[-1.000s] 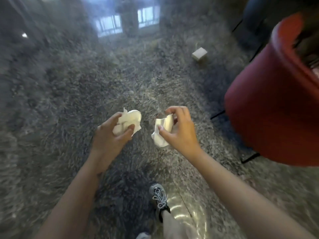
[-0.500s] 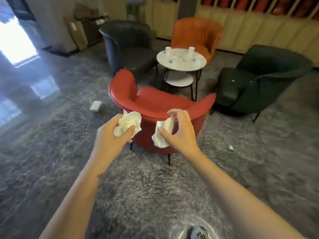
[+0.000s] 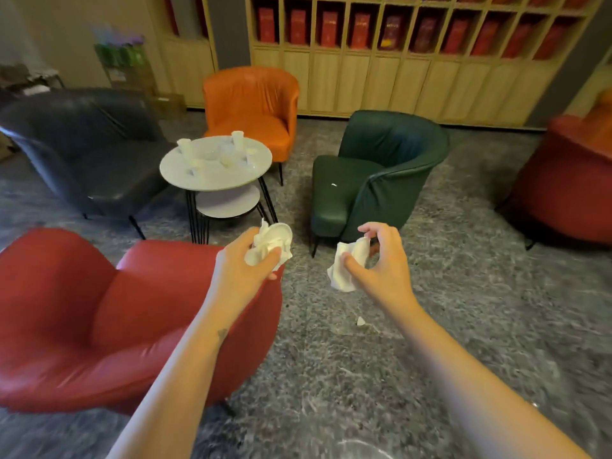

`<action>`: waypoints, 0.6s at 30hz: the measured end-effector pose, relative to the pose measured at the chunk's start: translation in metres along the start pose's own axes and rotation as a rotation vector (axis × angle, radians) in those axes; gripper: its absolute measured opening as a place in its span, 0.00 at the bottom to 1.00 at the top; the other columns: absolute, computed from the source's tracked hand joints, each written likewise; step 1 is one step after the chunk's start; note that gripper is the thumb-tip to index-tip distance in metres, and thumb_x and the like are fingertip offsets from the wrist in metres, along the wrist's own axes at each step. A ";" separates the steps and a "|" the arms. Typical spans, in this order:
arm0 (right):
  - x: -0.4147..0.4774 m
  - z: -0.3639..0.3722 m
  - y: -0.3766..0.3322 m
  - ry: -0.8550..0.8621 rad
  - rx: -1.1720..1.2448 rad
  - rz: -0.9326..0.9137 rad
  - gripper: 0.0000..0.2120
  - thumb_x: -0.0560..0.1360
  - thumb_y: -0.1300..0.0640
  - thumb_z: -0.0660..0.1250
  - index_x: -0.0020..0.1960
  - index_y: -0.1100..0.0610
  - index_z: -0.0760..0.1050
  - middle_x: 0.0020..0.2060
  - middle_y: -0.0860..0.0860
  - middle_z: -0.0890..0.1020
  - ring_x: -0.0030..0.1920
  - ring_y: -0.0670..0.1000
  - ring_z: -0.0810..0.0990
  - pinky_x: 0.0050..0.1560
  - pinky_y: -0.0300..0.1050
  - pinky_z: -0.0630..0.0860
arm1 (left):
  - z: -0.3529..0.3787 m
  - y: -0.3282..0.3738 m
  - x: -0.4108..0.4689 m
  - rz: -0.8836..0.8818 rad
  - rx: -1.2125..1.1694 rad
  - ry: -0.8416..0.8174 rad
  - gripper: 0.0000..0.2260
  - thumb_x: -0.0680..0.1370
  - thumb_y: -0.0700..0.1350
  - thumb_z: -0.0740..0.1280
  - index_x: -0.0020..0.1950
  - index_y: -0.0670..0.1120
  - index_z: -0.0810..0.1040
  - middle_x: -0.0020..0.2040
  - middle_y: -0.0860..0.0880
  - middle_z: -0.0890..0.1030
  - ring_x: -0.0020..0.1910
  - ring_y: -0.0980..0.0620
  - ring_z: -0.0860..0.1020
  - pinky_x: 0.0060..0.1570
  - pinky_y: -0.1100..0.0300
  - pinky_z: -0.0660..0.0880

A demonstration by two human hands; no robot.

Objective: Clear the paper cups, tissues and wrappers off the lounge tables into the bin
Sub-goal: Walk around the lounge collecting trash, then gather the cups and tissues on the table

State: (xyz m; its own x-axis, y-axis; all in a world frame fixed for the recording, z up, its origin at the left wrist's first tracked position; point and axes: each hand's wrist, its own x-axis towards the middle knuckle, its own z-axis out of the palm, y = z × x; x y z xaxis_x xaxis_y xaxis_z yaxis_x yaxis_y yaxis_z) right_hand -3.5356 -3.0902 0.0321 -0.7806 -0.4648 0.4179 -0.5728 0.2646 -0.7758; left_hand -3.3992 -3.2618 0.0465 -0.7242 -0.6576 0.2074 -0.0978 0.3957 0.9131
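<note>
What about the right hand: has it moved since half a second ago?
Yes. The right hand, holding a tissue, has moved right: before it overlapped the red chair, now it is over the carpet near the green chair.

Both bare forearms reach forward, side by side and apart. The left hand curls round a crumpled white wad; the right hand pinches a crumpled tissue between thumb and fingers.

The armchairs are red, orange, dark green and black. The carpet is mottled grey. The table, cups, wad and tissue are white. Red boxes fill pale wooden shelves.
</note>
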 end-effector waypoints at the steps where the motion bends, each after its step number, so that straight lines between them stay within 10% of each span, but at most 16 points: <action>1: 0.020 0.000 0.014 0.013 -0.010 -0.001 0.18 0.68 0.55 0.71 0.56 0.50 0.69 0.49 0.46 0.70 0.47 0.40 0.69 0.49 0.44 0.72 | 0.013 0.000 0.022 0.006 0.019 -0.013 0.07 0.72 0.45 0.71 0.39 0.55 0.74 0.33 0.55 0.79 0.28 0.66 0.77 0.29 0.75 0.69; 10: 0.251 0.065 0.128 0.004 -0.015 -0.055 0.19 0.67 0.55 0.72 0.56 0.52 0.70 0.48 0.45 0.70 0.48 0.32 0.69 0.44 0.28 0.67 | 0.099 -0.038 0.265 0.008 0.025 -0.032 0.09 0.75 0.44 0.69 0.54 0.46 0.77 0.44 0.48 0.81 0.33 0.55 0.81 0.32 0.65 0.77; 14: 0.370 0.113 0.150 -0.061 0.018 -0.114 0.19 0.67 0.56 0.72 0.56 0.53 0.71 0.48 0.45 0.71 0.47 0.36 0.68 0.46 0.28 0.67 | 0.102 -0.053 0.383 -0.036 0.077 0.050 0.07 0.75 0.44 0.69 0.50 0.44 0.76 0.43 0.44 0.81 0.39 0.47 0.81 0.42 0.45 0.79; 18: 0.467 0.153 0.172 -0.128 0.043 -0.142 0.19 0.67 0.56 0.73 0.55 0.54 0.71 0.48 0.46 0.71 0.47 0.37 0.67 0.47 0.26 0.65 | 0.108 -0.072 0.469 -0.064 0.105 0.136 0.09 0.75 0.46 0.69 0.54 0.48 0.75 0.45 0.52 0.79 0.38 0.65 0.79 0.37 0.71 0.74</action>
State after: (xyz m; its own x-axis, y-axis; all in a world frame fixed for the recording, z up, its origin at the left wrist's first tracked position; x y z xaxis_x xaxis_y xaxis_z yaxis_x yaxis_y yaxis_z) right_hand -3.9603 -3.3908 0.0219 -0.6526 -0.5995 0.4633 -0.6619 0.1535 -0.7337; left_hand -3.8051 -3.5293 0.0402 -0.6159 -0.7616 0.2017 -0.2168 0.4100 0.8859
